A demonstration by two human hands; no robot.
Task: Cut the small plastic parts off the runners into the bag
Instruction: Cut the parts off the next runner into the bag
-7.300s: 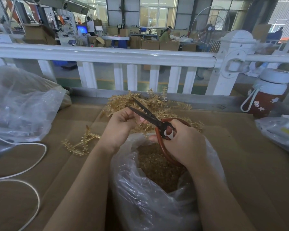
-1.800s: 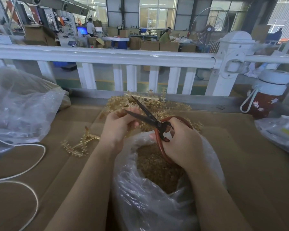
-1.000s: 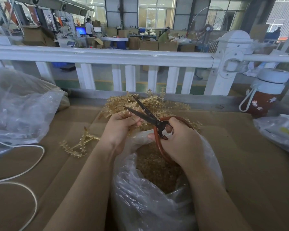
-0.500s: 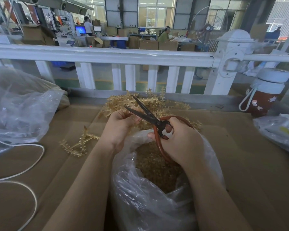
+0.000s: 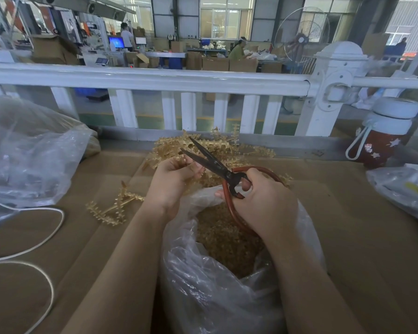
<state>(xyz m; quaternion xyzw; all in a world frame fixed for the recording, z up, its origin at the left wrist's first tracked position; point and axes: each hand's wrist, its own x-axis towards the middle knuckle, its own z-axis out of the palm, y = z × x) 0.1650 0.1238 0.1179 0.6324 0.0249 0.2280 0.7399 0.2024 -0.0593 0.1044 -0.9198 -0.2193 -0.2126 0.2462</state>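
Over the open bag (image 5: 227, 297) is where you want every snip to land, so keep the runner (image 5: 182, 162) and the blades above its mouth, not out over the cardboard (image 5: 348, 237). Your left hand (image 5: 171, 182) has its fingers curled round the runner, pinching it with the little pegs poking up between fingertips and thumb. Your right hand (image 5: 263, 203) is wrapped through the red loops of the scissors (image 5: 217, 165), whose blades stand parted in a narrow V just past your left fingertips. Feed the runner into the throat of the blades, not the tips, and cut close to the stem so the parts come off clean. Mind your left fingertips; they sit very near the lower blade. Angling the runner downward should help the cut pieces drop in instead of flying.

Each runner is a thin tan stem with short parts along both sides, like a comb. A tangled pile (image 5: 215, 150) of them lies just behind your hands, one more (image 5: 114, 208) lies to your left, and the bag already holds a deep heap of cut pieces.
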